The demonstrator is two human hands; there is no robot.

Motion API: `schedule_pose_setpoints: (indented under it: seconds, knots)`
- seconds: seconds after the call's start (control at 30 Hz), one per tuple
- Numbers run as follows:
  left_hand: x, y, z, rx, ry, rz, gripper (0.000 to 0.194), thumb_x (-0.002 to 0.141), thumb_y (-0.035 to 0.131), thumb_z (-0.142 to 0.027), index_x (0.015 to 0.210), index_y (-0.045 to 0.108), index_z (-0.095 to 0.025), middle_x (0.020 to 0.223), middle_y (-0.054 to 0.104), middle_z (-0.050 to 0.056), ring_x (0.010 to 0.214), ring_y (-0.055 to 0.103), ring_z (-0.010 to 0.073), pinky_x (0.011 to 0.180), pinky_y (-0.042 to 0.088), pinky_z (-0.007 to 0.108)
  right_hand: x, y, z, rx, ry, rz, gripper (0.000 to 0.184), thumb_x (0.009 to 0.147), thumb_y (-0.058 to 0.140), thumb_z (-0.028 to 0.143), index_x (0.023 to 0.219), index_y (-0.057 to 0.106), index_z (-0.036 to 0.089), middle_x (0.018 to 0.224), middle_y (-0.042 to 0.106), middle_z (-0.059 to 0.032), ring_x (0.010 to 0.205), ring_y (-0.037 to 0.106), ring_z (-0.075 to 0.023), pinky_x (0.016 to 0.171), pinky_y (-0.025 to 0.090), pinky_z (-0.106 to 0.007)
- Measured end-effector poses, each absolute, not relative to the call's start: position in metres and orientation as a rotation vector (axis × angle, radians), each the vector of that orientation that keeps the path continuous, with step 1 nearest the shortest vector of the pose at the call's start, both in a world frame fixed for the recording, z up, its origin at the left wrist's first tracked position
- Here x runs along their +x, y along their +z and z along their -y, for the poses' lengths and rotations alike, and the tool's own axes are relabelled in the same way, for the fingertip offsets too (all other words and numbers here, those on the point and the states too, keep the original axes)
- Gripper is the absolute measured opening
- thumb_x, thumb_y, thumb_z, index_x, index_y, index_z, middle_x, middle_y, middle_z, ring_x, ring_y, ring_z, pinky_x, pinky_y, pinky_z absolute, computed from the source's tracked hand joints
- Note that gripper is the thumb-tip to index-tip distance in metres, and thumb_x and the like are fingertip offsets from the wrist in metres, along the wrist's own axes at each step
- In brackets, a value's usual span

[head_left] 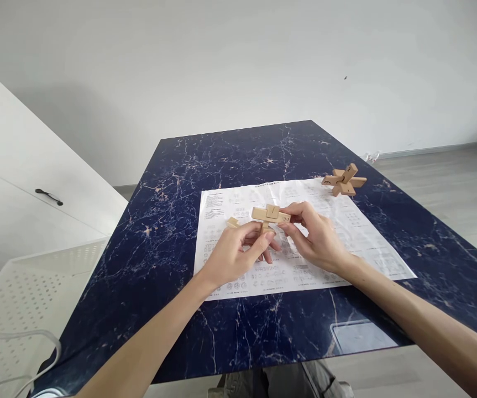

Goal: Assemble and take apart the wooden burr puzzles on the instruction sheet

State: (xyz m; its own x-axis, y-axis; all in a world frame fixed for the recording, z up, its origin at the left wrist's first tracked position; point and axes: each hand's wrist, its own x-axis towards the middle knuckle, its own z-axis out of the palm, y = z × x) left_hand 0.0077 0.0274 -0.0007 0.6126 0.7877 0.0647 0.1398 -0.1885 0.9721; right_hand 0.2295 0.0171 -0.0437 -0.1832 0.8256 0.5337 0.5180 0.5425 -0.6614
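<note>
Over a printed instruction sheet (pixel 221 276), several light wooden puzzle pieces (pixel 272 211) are joined crosswise between my hands. My left hand (pixel 238 249) grips the lower part of this group, thumb in front and fingers curled behind. With thumb and index finger, my right hand (pixel 315 235) pinches the right end of the long piece, which bears a dark mark. Another light wooden piece (pixel 233 222) shows just beyond my left hand; whether it lies on the paper or is held, I cannot tell. At the sheet's far right corner stands an interlocked wooden puzzle (pixel 345 180) with dark numbers.
The blue marbled table (pixel 172 215) carries the sheet. A pale rectangular outline (pixel 362 336) shows at its near edge. To the left are a white cabinet (pixel 35 149) with a black handle, a perforated white surface (pixel 22 298) and a white cable (pixel 18 335). A wall stands behind.
</note>
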Motion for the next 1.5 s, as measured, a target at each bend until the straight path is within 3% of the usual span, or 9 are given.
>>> schedule_pose_setpoints:
  seconds: [0.2, 0.4, 0.5, 0.6, 0.73, 0.9, 1.13, 1.33, 1.5]
  knots:
    - [0.005, -0.003, -0.035, 1.572, 0.9, -0.828, 0.037, 0.107, 0.056, -0.049, 0.112, 0.071, -0.016, 0.095, 0.078, 0.009, 0.069, 0.071, 0.0155, 0.068, 0.057, 0.03, 0.225, -0.04, -0.021, -1.071, 0.534, 1.832, 0.033, 0.108, 0.058, 0.038, 0.136, 0.048, 0.026, 0.106, 0.07, -0.0071, 0.091, 0.07, -0.0235, 0.083, 0.059, -0.042]
    - [-0.01, -0.01, -0.052, 1.41, 1.36, -1.208, 0.044, 0.107, 0.051, -0.057, 0.111, 0.072, -0.019, 0.098, 0.076, 0.008, 0.097, 0.072, 0.0207, 0.094, 0.055, 0.035, 0.223, -0.039, -0.021, -1.055, 0.461, 2.125, 0.024, 0.107, 0.057, 0.033, 0.13, 0.058, 0.025, 0.116, 0.066, -0.0118, 0.089, 0.069, -0.0247, 0.08, 0.062, -0.045]
    - [-0.013, -0.016, -0.058, 1.292, 1.363, -1.231, 0.046, 0.105, 0.053, -0.06, 0.108, 0.073, -0.019, 0.098, 0.076, 0.009, 0.103, 0.072, 0.0228, 0.1, 0.053, 0.038, 0.221, -0.041, -0.019, -1.048, 0.471, 2.211, 0.036, 0.105, 0.061, 0.033, 0.14, 0.056, 0.027, 0.132, 0.062, -0.0142, 0.102, 0.07, -0.028, 0.086, 0.063, -0.049]
    - [-0.009, -0.018, -0.057, 1.256, 1.255, -1.173, 0.045, 0.102, 0.058, -0.06, 0.104, 0.073, -0.018, 0.093, 0.074, 0.008, 0.098, 0.072, 0.0233, 0.097, 0.055, 0.039, 0.221, -0.042, -0.019, -1.068, 0.473, 2.231, 0.043, 0.104, 0.064, 0.035, 0.145, 0.054, 0.028, 0.134, 0.06, -0.0146, 0.111, 0.069, -0.0305, 0.091, 0.063, -0.053]
    - [-0.001, -0.017, -0.05, 1.281, 1.073, -1.044, 0.042, 0.103, 0.058, -0.057, 0.107, 0.073, -0.018, 0.091, 0.074, 0.006, 0.095, 0.072, 0.0227, 0.099, 0.055, 0.04, 0.22, -0.042, -0.021, -1.089, 0.454, 2.222, 0.037, 0.1, 0.07, 0.044, 0.13, 0.064, 0.024, 0.124, 0.063, -0.0148, 0.104, 0.069, -0.0307, 0.087, 0.062, -0.053]
    - [0.002, -0.017, -0.045, 1.402, 1.028, -1.058, 0.042, 0.105, 0.055, -0.056, 0.1, 0.074, -0.019, 0.098, 0.076, 0.008, 0.108, 0.07, 0.025, 0.11, 0.047, 0.043, 0.219, -0.04, -0.022, -1.067, 0.388, 2.201, 0.015, 0.1, 0.065, 0.03, 0.114, 0.067, 0.024, 0.112, 0.07, -0.0109, 0.094, 0.07, -0.0268, 0.082, 0.06, -0.047]
    - [0.0, -0.014, -0.048, 1.232, 1.24, -1.126, 0.04, 0.104, 0.057, -0.055, 0.102, 0.075, -0.019, 0.087, 0.069, 0.006, 0.097, 0.068, 0.0223, 0.096, 0.053, 0.038, 0.225, -0.04, -0.021, -1.053, 0.4, 2.15, 0.025, 0.105, 0.061, 0.029, 0.13, 0.061, 0.023, 0.101, 0.072, -0.0062, 0.077, 0.068, -0.0199, 0.07, 0.058, -0.038]
    - [0.0, -0.015, -0.048, 1.262, 1.245, -1.095, 0.04, 0.104, 0.057, -0.053, 0.107, 0.074, -0.017, 0.086, 0.067, 0.005, 0.088, 0.065, 0.0193, 0.088, 0.053, 0.034, 0.227, -0.042, -0.024, -0.88, 0.292, 2.083, 0.025, 0.105, 0.063, 0.021, 0.129, 0.065, 0.027, 0.117, 0.069, -0.0081, 0.082, 0.07, -0.0179, 0.072, 0.063, -0.038]
    - [0.002, -0.018, -0.046, 1.369, 1.205, -1.07, 0.039, 0.105, 0.056, -0.051, 0.11, 0.075, -0.018, 0.093, 0.07, 0.007, 0.089, 0.065, 0.019, 0.084, 0.052, 0.033, 0.226, -0.04, -0.024, -0.882, 0.208, 2.039, 0.029, 0.102, 0.062, 0.013, 0.125, 0.069, 0.029, 0.114, 0.066, -0.008, 0.081, 0.068, -0.0183, 0.065, 0.062, -0.035]
